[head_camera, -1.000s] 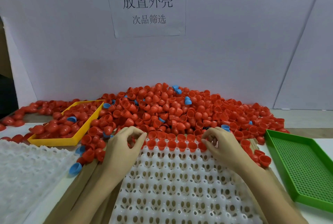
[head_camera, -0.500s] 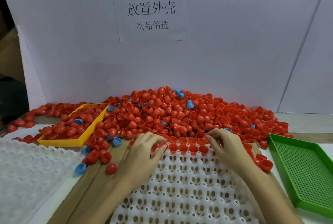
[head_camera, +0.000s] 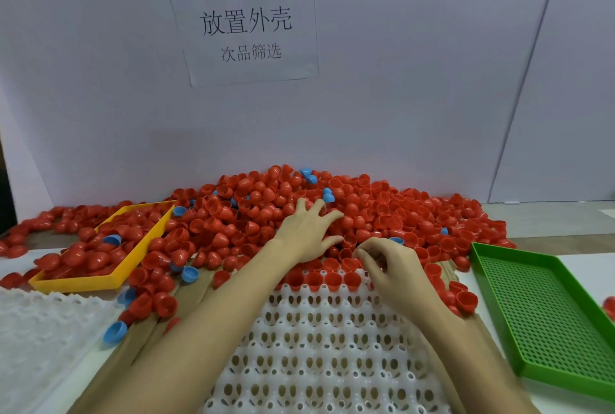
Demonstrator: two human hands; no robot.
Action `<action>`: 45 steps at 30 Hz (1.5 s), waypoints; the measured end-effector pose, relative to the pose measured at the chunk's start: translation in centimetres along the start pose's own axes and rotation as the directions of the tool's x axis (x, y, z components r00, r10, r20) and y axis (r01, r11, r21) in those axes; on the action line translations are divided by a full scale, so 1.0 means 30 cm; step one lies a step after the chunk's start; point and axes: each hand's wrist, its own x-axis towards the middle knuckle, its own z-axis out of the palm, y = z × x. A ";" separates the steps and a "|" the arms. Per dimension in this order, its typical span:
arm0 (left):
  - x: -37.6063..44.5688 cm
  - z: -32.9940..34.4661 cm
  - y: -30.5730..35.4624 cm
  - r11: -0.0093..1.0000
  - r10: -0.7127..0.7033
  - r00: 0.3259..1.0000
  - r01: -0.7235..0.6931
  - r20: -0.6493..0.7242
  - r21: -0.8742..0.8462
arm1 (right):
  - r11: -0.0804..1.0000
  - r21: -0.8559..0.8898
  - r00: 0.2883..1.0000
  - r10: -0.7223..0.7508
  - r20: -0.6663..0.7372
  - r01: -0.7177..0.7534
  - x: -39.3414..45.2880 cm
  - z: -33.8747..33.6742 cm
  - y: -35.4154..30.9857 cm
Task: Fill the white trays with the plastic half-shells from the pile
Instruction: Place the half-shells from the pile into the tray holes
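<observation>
A big pile of red half-shells (head_camera: 382,210), with a few blue ones mixed in, lies against the back wall. In front of me is a white tray (head_camera: 316,347) of egg-shaped cells, with one row of red shells (head_camera: 319,280) seated along its far edge. My left hand (head_camera: 306,234) lies flat on the pile just beyond the tray, fingers spread over the shells. My right hand (head_camera: 389,264) hovers at the right end of the filled row with its fingers curled. A red shell sits at its fingertips, and I cannot tell whether the hand holds it.
A yellow tray (head_camera: 100,282) holding red and blue shells stands at the left. A second white tray (head_camera: 40,330) fills the near-left corner. A green perforated tray (head_camera: 532,314) lies at the right. Loose blue shells (head_camera: 114,332) and red ones are scattered on brown cardboard (head_camera: 196,294).
My left hand has left the tray's far-left edge and reached forward onto the pile, its fingers now spread. My right hand stays at the far row.
</observation>
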 end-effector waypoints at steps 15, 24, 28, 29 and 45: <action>-0.097 -0.100 -0.070 0.660 -0.351 0.850 -0.073 -0.393 -0.748 | 0.998 0.049 1.000 0.026 -0.017 -0.025 -0.001 -0.006 -0.002; -0.382 -0.104 0.037 0.287 -0.330 0.887 -0.232 -0.323 -0.929 | 0.849 0.525 0.993 -0.104 0.060 0.058 -0.020 -0.021 -0.156; -0.427 -0.076 0.069 0.338 -0.313 0.892 -0.217 -0.326 -0.916 | 0.893 0.434 0.989 -0.145 0.026 0.119 -0.030 -0.003 -0.176; -0.435 -0.069 0.069 0.339 -0.309 0.896 -0.211 -0.320 -0.917 | 0.893 0.435 0.989 -0.143 0.031 0.115 -0.029 -0.004 -0.171; -0.518 -0.089 -0.080 0.485 -0.405 0.838 -0.141 -0.365 -0.863 | 0.996 0.025 0.991 0.079 0.110 -0.082 0.010 -0.130 0.054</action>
